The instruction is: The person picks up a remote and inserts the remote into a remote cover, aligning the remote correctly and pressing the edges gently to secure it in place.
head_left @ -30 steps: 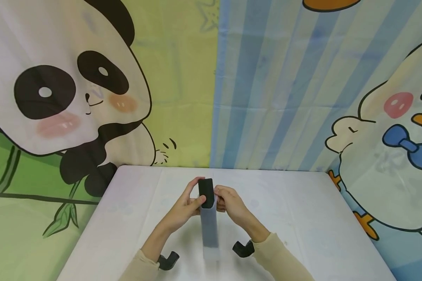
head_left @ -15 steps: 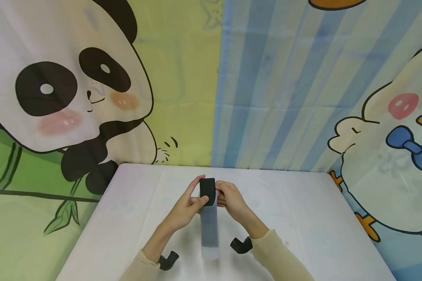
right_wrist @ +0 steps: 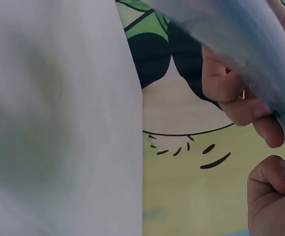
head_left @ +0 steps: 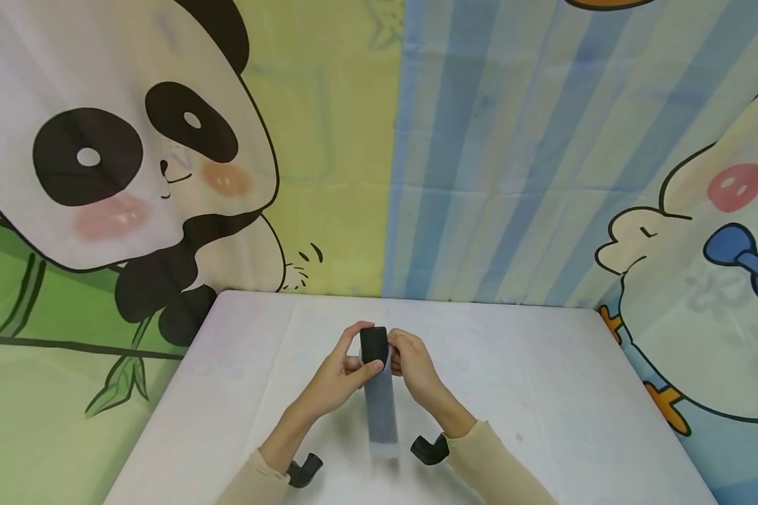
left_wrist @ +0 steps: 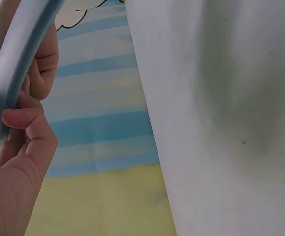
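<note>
In the head view a flat black-ended object (head_left: 374, 344) stands out of a frosted, translucent plastic sleeve (head_left: 382, 414), held on edge above the table. My left hand (head_left: 337, 375) grips its upper end, thumb on the near side and fingers around the far side. With bent fingers and thumb, my right hand (head_left: 417, 365) pinches the right edge near the sleeve's mouth; its fingertips are partly hidden. Close up in the left wrist view, the sleeve (left_wrist: 21, 54) looks smooth and grey-blue. In the right wrist view the sleeve (right_wrist: 236, 34) passes over the left hand's fingers (right_wrist: 228, 88). What the object is cannot be told.
A white-covered table (head_left: 512, 393) spreads beneath both hands. Behind it hangs a cartoon curtain (head_left: 328, 140) with a panda and a duck. Black curved pieces sit at the left wrist (head_left: 305, 470) and the right wrist (head_left: 429, 450).
The object has tipped a little, so its black end looks shorter and its lower end points slightly rightward. The left thumb has shifted slightly right. The head view has also moved a little.
</note>
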Action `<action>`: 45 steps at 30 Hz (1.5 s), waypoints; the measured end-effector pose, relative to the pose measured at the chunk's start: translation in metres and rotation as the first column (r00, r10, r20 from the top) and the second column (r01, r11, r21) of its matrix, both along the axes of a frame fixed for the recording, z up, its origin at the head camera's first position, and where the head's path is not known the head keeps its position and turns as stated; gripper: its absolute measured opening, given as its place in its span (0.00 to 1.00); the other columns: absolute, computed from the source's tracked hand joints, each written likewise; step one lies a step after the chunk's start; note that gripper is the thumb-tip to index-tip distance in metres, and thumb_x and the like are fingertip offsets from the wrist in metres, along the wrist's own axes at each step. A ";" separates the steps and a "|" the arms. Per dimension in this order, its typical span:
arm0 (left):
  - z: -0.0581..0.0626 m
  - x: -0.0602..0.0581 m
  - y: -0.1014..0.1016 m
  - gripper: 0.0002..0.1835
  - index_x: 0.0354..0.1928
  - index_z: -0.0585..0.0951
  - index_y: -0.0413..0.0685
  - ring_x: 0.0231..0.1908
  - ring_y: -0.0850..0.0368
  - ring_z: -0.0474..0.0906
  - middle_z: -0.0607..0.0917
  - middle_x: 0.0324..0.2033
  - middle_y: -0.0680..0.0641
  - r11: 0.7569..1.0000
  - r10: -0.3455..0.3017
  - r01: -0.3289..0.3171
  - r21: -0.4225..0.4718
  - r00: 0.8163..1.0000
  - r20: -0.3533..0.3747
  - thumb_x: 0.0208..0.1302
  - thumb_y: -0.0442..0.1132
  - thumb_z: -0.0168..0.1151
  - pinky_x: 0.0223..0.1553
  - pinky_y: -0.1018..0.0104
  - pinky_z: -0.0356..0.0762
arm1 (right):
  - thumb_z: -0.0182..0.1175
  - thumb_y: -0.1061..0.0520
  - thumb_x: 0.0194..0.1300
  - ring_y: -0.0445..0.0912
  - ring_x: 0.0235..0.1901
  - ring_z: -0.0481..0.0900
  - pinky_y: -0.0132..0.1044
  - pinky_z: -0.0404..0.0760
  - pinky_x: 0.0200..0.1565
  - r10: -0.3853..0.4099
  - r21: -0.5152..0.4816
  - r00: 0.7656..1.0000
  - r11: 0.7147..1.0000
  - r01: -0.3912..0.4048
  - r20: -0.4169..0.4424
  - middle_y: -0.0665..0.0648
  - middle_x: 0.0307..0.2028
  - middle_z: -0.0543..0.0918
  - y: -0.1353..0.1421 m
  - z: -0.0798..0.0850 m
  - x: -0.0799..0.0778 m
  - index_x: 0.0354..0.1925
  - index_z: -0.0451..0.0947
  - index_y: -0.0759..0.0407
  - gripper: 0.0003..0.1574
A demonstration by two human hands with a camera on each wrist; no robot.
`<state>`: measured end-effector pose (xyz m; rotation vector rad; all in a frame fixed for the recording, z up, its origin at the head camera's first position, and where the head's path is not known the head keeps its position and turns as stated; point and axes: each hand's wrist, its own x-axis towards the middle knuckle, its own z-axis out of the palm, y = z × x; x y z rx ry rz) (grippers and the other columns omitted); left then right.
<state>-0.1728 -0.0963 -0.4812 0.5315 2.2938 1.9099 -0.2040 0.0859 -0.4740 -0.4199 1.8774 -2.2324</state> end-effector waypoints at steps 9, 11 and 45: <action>0.001 -0.002 0.001 0.41 0.77 0.53 0.70 0.22 0.56 0.68 0.78 0.21 0.48 0.995 0.026 -0.024 0.093 0.999 -0.020 0.70 0.44 0.65 0.27 0.66 0.66 | 0.44 0.53 0.77 0.40 0.15 0.52 0.31 0.55 0.21 0.095 0.042 0.991 0.995 -0.092 -0.090 0.48 0.14 0.57 0.008 0.006 -0.005 0.24 0.59 0.66 0.25; 0.000 -0.003 0.000 0.42 0.78 0.54 0.63 0.27 0.56 0.72 0.83 0.26 0.48 0.993 0.053 -0.057 0.103 0.998 0.036 0.69 0.46 0.66 0.32 0.66 0.70 | 0.43 0.53 0.79 0.41 0.15 0.55 0.31 0.57 0.21 0.125 0.103 0.984 0.988 -0.113 -0.128 0.50 0.15 0.59 0.013 0.006 -0.005 0.27 0.62 0.68 0.25; -0.004 0.002 0.007 0.20 0.52 0.86 0.53 0.64 0.46 0.69 0.79 0.60 0.47 0.992 -0.079 0.010 -0.127 0.830 -0.552 0.57 0.30 0.74 0.63 0.48 0.69 | 0.49 0.41 0.78 0.41 0.24 0.76 0.32 0.76 0.27 0.148 0.028 0.953 0.987 -0.161 0.263 0.52 0.29 0.80 0.030 -0.026 0.004 0.46 0.79 0.67 0.30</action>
